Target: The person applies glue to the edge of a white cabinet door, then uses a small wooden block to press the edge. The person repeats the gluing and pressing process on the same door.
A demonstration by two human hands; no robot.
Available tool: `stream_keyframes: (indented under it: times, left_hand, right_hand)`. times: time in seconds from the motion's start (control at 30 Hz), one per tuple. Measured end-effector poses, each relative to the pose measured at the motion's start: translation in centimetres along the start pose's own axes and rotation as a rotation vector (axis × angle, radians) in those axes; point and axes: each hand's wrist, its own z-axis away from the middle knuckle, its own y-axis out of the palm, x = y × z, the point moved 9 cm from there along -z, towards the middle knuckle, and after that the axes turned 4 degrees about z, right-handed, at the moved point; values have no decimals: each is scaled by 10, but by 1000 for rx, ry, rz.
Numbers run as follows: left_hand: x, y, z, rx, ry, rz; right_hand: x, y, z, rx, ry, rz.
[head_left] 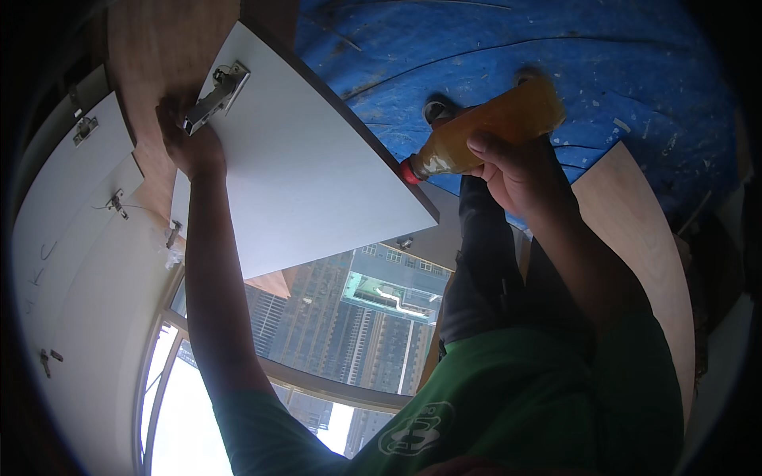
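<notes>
I see a white cabinet door panel (309, 166) tilted over the blue floor sheet (571, 71), its far edge gripped by my left hand (190, 147), fingers closed just beside a metal hinge (216, 97). My right hand (516, 170) is wrapped tight around an amber squeeze bottle (484, 127), its red nozzle (409, 171) touching the panel's near edge.

The floor is covered with a blue sheet (556, 55) that has white specks and scuff marks on it. A curved piece of light brown plywood (643, 238) lies on the sheet. More white boards (71, 206) with small metal hinges lean together on the left side. A big window (333, 317) with a curved grey frame shows tall city buildings (373, 333) outside. Bright daylight comes in through the glass at the bottom.
</notes>
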Motion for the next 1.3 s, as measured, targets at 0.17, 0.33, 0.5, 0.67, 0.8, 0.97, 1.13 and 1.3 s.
stream_keyframes:
  times: [0.17, 0.33, 0.5, 0.67, 0.8, 0.97, 1.13, 1.3]
  left_hand:
    - [-6, 2, 2, 4, -37, -4]
    - [-1, -2, 1, -10, -11, -9]
    - [-12, -1, 2, -12, -32, -41]
    - [-2, 1, 0, 9, -35, 9]
    - [0, 0, 2, -4, -17, 30]
    - [6, 0, -2, 3, 32, 53]
    - [3, -2, 1, 29, 60, -118]
    - [-17, 3, 6, -9, -53, 43]
  right_hand:
    - [-11, -18, 21, 60, 63, 49]
    - [0, -26, 19, 65, -49, -68]
    - [-9, -20, 10, 113, -16, -249]
    - [-26, -23, 9, 47, 63, -266]
    - [-32, -29, 10, -5, 54, -226]
    - [-18, -24, 16, 3, -21, -42]
    - [22, -13, 28, 94, -197, 357]
    - [58, 0, 38, 70, -320, 566]
